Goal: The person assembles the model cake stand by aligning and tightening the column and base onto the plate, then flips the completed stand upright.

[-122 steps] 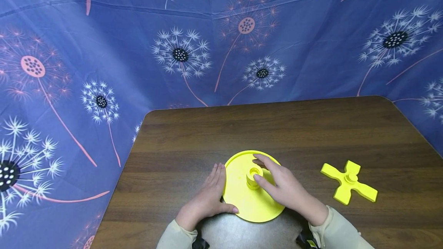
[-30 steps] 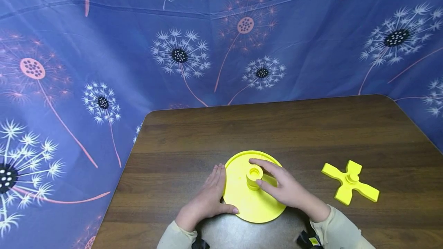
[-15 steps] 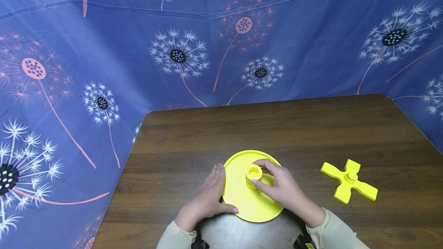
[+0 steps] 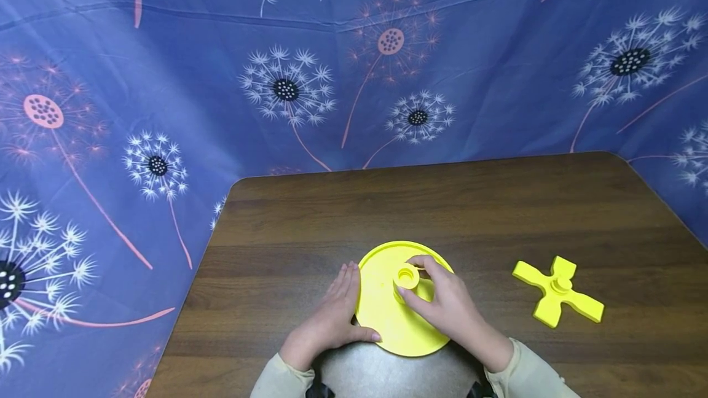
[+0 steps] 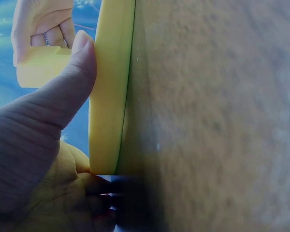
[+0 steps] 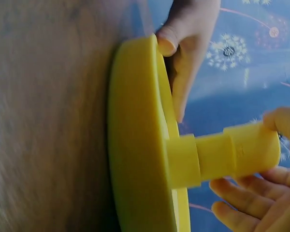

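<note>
A round yellow disc (image 4: pixel 387 324) with a raised rim lies on the table. From its middle rises a stepped yellow post (image 6: pixel 181 162), topped by a wider hollow cylinder (image 4: pixel 405 276). My right hand (image 4: pixel 450 300) pinches this cylinder between thumb and index finger; in the right wrist view the other fingers (image 6: pixel 246 198) curl loosely beside it. My left hand (image 4: pixel 332 318) rests against the disc's left side, fingers straight along the edge. Its thumb (image 5: pixel 70 92) touches the rim at the front. The undersides of both hands are partly hidden in the head view.
A yellow four-armed cross piece (image 4: pixel 558 290) with a round stub at its centre lies to the right of the right hand. All of this is on a brown wooden table (image 4: pixel 310 214). A blue cloth with dandelion prints (image 4: pixel 487 78) hangs behind it.
My right hand and forearm have swung slightly left, and the thumb and index finger have closed in around the cylinder. The left hand, disc and cross piece look unmoved.
</note>
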The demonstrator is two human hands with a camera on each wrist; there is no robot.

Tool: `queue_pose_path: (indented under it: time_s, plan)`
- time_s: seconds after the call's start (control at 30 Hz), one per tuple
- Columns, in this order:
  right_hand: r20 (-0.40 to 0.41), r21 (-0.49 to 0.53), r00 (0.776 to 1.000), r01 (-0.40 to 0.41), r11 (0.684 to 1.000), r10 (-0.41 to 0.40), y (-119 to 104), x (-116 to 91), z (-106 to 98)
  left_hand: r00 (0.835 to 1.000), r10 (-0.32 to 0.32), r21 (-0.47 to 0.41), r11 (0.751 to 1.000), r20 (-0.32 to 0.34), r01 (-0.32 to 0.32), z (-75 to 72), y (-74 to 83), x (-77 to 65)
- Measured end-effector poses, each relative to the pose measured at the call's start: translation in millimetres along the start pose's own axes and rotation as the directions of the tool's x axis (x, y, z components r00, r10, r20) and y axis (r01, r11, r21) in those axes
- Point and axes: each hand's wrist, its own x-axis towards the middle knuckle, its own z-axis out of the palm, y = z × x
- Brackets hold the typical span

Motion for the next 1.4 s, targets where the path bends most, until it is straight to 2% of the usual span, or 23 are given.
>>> queue_pose_path:
  time_s: [0.2, 0.33, 0.83, 1.4]
  plan:
    - [0.135, 0.076, 0.99, 0.024, 0.997, -0.034, 7.5, 1.4, -7.8, 1.0, -0.004, 0.002, 1.0, 0.007, 0.004, 1.3, 0.6, 0.3]
    - [0.174, 0.092, 0.982, 0.053, 0.994, -0.069, 10.0, 3.9, -11.0, 1.0, 0.002, 0.011, 1.0, 0.004, -0.002, 1.9, 0.3, 0.4]
    - [0.119, 0.107, 0.992, 0.031, 0.994, -0.044, 6.2, 4.4, -7.9, 1.0, -0.003, -0.004, 1.0, -0.003, 0.003, 0.5, 2.0, -1.1]
    - [0.126, 0.102, 0.992, -0.006, 0.995, -0.007, 5.1, 2.3, -8.0, 1.0, 0.015, -0.003, 1.0, -0.017, -0.015, 1.9, 1.6, -1.0]
